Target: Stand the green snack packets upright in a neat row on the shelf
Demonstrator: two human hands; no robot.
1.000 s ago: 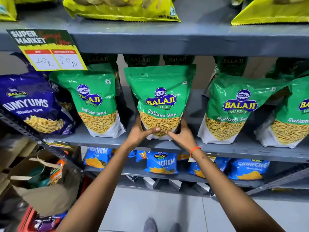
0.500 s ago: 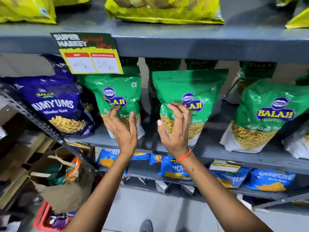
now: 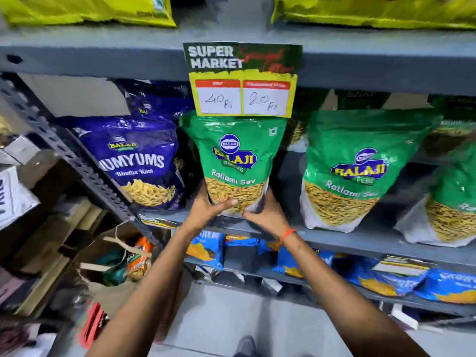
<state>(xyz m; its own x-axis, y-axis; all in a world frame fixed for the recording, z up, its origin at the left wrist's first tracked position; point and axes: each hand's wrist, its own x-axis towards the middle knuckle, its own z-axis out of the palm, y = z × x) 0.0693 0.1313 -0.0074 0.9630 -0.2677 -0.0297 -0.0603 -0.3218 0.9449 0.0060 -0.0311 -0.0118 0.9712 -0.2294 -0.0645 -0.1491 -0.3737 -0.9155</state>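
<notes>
Both hands clasp the base of one green Ratlami Sev packet (image 3: 235,161) on the grey shelf (image 3: 360,239).

I see my left hand (image 3: 206,211) and right hand (image 3: 266,215) wrapped closely around the packet's lower corners, thumbs across its front, holding it upright directly below the price card (image 3: 242,79), whose lower edge overlaps the packet's top. Left of this packet, a blue Yumyums bag (image 3: 139,161) stands just beside it. To its right, a dark gap separates it from the next green packet (image 3: 358,168), which leans; I cannot tell whether the held packet's base touches the shelf.
</notes>
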